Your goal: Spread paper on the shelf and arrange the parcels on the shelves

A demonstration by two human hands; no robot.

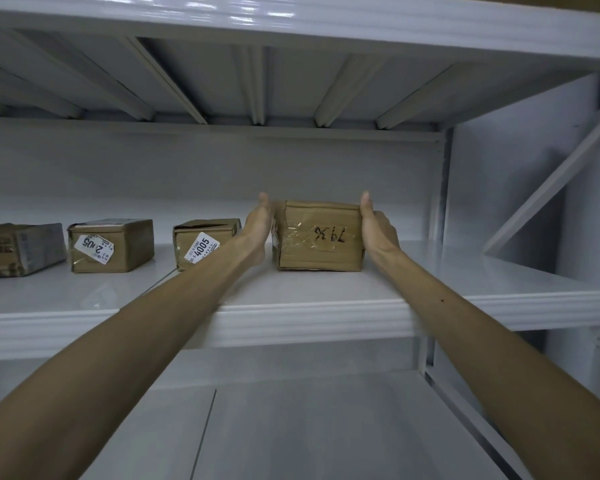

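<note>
A brown cardboard parcel [321, 237] with handwritten digits under clear tape rests on the white shelf [291, 320]. My left hand [258, 225] presses flat against its left side and my right hand [374, 230] against its right side, so both hands hold it between them. Left of it stands a parcel labelled 4005 [201, 242], partly behind my left forearm. Further left sit a parcel labelled 2105 [111, 245] and a darker parcel [21, 249] at the frame's edge. White sheets lie on the shelf and on the lower shelf [291, 427], with a seam in each.
The shelf above [291, 19] hangs low over the parcels, with ribs under it. An upright post [442, 216] and a diagonal brace [551, 188] close the right end. Bare shelf surface lies right of the held parcel.
</note>
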